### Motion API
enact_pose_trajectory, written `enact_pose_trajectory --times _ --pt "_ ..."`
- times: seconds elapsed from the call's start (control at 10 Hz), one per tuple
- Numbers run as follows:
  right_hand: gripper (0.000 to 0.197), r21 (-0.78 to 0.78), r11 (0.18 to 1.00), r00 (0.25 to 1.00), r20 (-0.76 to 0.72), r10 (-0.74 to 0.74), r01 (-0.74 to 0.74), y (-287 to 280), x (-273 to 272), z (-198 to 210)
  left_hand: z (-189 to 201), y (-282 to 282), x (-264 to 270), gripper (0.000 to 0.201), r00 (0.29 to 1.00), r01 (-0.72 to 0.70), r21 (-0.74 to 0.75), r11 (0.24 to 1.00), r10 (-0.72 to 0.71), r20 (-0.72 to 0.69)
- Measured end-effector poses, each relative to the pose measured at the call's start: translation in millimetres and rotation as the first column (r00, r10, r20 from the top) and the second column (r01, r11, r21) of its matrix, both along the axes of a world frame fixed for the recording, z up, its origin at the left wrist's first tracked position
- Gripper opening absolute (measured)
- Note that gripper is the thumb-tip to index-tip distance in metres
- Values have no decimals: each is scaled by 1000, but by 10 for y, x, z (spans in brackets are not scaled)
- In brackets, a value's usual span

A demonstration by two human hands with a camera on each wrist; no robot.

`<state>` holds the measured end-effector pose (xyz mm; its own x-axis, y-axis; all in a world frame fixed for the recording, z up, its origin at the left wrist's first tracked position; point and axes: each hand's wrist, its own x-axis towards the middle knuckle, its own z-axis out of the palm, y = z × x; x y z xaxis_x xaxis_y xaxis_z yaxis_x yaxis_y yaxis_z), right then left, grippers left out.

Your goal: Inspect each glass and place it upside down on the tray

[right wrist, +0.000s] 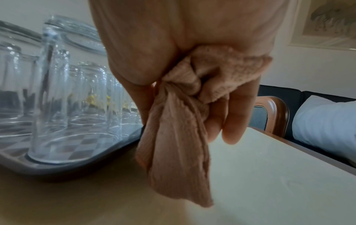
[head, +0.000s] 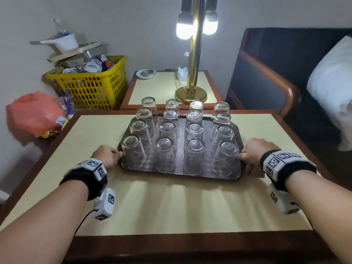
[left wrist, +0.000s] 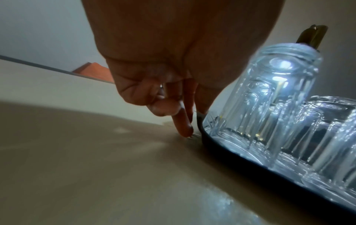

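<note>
Sixteen inverted glasses (head: 193,157) fill the tray (head: 179,173). Left hand (head: 106,156), at 9 o'clock, pinches its rim; right hand (right wrist: 192,76), at 3 o'clock, clutches a cloth (right wrist: 177,152), fingertips hidden.

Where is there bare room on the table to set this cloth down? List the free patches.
Free: the wide strip of table between the tray and its near edge, and bare margins beside the left hand and right hand. Crowded: the tray, filled with upside-down glasses in rows. The cloth hangs from the right hand.
</note>
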<state>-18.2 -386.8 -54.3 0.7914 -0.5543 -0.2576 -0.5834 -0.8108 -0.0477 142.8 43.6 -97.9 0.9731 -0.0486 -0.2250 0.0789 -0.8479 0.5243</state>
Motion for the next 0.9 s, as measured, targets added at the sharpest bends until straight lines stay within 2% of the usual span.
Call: enact_pose_trajectory --times 0.4,0.7,0.8,0.9 --pt "32 33 999 997 71 -31 29 -322 477 -67 -34 -124 69 41 1000 18 5 1000 -18 -21" --pt "36 78 994 990 113 -87 78 -339 450 -79 -73 -191 125 41 1000 -13 10 1000 13 -10" --pt "31 151 981 983 116 -143 125 -314 350 -75 -16 -214 122 43 1000 2 59 998 0 -31" --pt "19 186 964 947 223 -232 193 -274 121 -43 92 -191 -17 41 999 -18 128 992 23 -43"
